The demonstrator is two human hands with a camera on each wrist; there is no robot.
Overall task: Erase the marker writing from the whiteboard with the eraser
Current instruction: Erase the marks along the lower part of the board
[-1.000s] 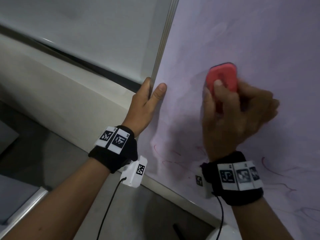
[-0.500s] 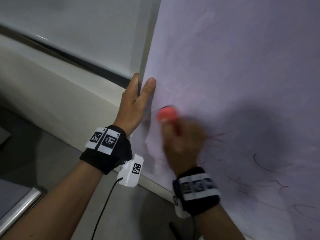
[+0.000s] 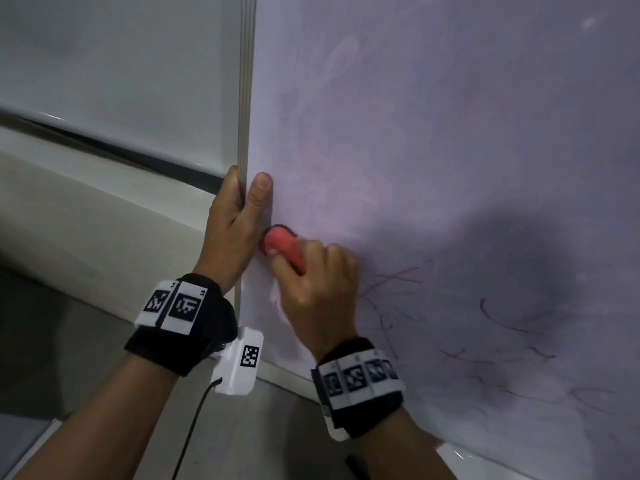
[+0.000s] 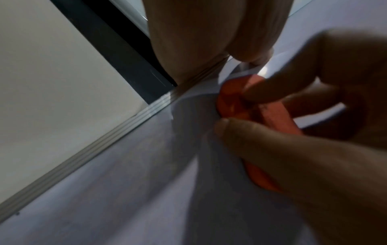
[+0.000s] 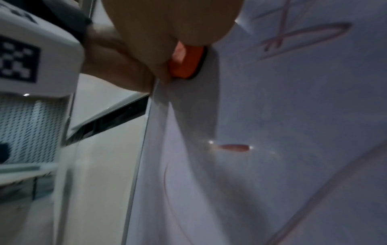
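At centre frame, the right hand (image 3: 317, 289) gripped the red eraser (image 3: 280, 245), pressing it flat on the whiteboard (image 3: 450, 133) to wipe marker writing (image 3: 398, 282). The left hand (image 3: 232, 230) clasped the board's edge (image 3: 246, 98), steadying it.

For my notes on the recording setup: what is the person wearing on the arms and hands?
Both forearms and hands are bare, without sleeves or gloves. The left hand and right hand each have a black wristband carrying white tags printed with black square codes. A white box with another code and a thin black cable hangs under the left wrist.
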